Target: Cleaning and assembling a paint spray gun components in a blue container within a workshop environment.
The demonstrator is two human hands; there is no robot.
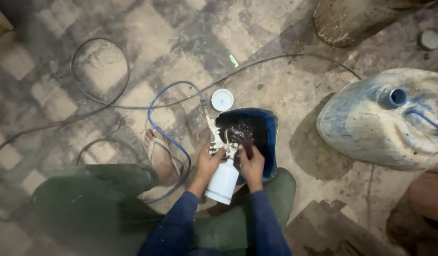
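Note:
I squat over a cut-open blue container (272, 137) holding dark liquid. My left hand (208, 162) grips the metal body of a spray gun (218, 142), whose white cup (223, 181) points back toward me. My right hand (251, 163) is closed on the gun's front end beside the cup, at the container's near rim. A blue air hose (167, 137) runs from the gun's handle, loops left and passes by my sandalled foot (159, 156). The cup's white round lid (222, 99) lies on the floor just beyond the container.
A large dirty white-and-blue jerrycan (387, 121) lies on its side at the right. A rusty drum (352, 21) stands at the top right. Dark cables (100, 71) loop across the dusty checkered floor at the left. A small green scrap (233, 60) lies farther out.

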